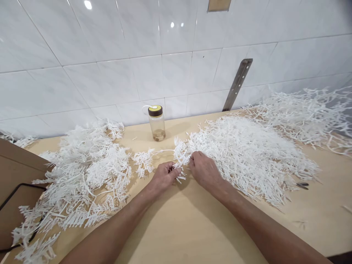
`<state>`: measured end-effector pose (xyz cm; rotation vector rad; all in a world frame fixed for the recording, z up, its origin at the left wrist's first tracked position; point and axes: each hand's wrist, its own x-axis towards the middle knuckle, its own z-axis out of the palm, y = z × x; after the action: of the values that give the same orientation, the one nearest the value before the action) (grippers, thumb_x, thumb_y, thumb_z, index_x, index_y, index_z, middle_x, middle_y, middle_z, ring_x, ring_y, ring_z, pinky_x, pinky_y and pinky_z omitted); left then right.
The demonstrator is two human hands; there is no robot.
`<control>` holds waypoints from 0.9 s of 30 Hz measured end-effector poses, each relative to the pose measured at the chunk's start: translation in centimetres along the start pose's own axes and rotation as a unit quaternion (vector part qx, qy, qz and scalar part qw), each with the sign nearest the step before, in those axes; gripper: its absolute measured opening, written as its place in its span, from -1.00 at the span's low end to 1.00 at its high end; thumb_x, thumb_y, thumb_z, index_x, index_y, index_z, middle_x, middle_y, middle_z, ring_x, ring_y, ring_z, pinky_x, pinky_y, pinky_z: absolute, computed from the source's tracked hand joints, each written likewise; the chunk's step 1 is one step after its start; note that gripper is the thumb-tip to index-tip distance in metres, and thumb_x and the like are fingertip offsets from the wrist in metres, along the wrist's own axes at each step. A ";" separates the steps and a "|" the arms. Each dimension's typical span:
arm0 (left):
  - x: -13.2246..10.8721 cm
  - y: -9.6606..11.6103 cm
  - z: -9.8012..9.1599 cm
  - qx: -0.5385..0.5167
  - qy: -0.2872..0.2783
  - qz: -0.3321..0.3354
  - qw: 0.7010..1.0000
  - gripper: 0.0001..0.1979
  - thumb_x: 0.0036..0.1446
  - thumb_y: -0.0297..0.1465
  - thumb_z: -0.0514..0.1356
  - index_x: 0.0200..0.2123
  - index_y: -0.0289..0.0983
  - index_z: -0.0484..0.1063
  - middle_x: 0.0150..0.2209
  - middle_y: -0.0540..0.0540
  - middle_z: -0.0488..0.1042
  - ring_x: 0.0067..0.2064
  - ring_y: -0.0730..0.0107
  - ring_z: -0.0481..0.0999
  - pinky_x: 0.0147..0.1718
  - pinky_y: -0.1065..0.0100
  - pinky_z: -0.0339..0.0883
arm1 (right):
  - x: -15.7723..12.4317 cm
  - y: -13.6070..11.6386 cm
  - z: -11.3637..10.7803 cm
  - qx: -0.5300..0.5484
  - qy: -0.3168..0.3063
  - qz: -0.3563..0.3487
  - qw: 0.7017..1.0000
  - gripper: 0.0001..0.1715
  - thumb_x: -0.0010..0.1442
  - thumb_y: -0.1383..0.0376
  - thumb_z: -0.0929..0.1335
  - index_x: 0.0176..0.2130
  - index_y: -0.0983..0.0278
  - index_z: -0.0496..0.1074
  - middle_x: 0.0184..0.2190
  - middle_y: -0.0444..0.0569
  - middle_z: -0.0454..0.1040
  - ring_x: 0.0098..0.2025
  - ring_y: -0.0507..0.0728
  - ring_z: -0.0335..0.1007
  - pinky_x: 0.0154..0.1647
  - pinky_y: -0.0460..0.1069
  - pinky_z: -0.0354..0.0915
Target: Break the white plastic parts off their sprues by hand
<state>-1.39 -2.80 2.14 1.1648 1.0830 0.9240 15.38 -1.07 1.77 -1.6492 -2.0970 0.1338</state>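
Between the hands, at the centre of the clock face with twelve toward the wall, a white, branching sprig of thin, plastic-looking strands (180, 152) is held just above the pale wooden tabletop (189, 234). Its lower tufts are pinched between the thumb and bent fingers of the left hand (164, 175), which is closed on them. At the sprig's three o'clock edge, the right hand (205, 168) is placed with its fingers curled inward; how tightly they are closed, and whether a strand is gripped, cannot be told, since the fingertips are partly hidden. Toward nine o'clock, a thin stem is seen running from the sprig to a smaller white tuft (144, 161).

Farther out at nine, a tangled heap of similar white sprigs (96, 165) is spread, with a brown cardboard box (19, 161) beyond it. Near three, a broad, dense mound of white strands (247, 146) is laid just beside the right hand, and a looser white pile (305, 113) is seen past it at two. A clear bottle with a yellow-and-brown lid (156, 124) is stood upright at eleven. A grey, perforated metal bar (238, 86) is leaned against the white tiled wall (176, 80) at one, and a small dark tool (302, 185) is laid just past three.
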 end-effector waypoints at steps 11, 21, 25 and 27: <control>0.2 0.3 -0.3 -0.033 0.067 -0.014 0.997 -0.54 -0.06 -0.02 0.34 -0.52 -0.24 0.25 -0.72 0.12 0.20 -0.67 0.62 0.00 -0.65 0.46 -0.20 | -0.2 3.1 -5.3 0.054 -0.012 -0.024 0.998 -0.81 0.13 0.40 0.27 -0.49 0.20 0.27 -0.61 -0.15 0.37 -0.59 0.04 0.19 -0.53 -0.03 0.00; 0.0 0.5 -0.3 0.001 0.057 -0.012 0.998 -0.54 0.01 -0.01 0.32 -0.53 -0.26 0.28 -0.70 0.10 0.22 -0.65 0.61 0.03 -0.64 0.45 -0.19 | -0.2 1.4 -5.2 0.153 -0.009 -0.039 0.987 -0.83 0.29 0.22 0.32 -0.27 0.22 0.49 -0.31 -0.04 0.56 -0.37 0.10 0.43 -0.35 -0.01 0.25; 0.0 0.4 -0.2 0.018 0.045 -0.011 0.999 -0.55 0.03 -0.01 0.31 -0.50 -0.27 0.32 -0.70 0.10 0.21 -0.65 0.61 0.04 -0.65 0.45 -0.20 | -0.5 -0.7 -2.8 0.230 -0.041 -0.035 0.972 -0.84 0.28 0.25 0.34 -0.19 0.25 0.51 -0.20 -0.02 0.57 -0.36 0.07 0.45 -0.29 -0.02 0.28; 0.0 0.4 -0.2 0.020 0.040 -0.008 0.999 -0.56 0.04 -0.01 0.30 -0.48 -0.27 0.35 -0.70 0.11 0.20 -0.66 0.62 0.02 -0.66 0.46 -0.22 | -0.6 -1.1 -2.3 0.252 -0.048 -0.025 0.966 -0.84 0.28 0.25 0.34 -0.26 0.24 0.52 -0.28 -0.06 0.58 -0.35 0.07 0.44 -0.29 -0.03 0.27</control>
<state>-1.59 -2.71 2.54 1.1587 1.1788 0.9482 15.50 -2.40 4.01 -1.2998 -1.9564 0.6833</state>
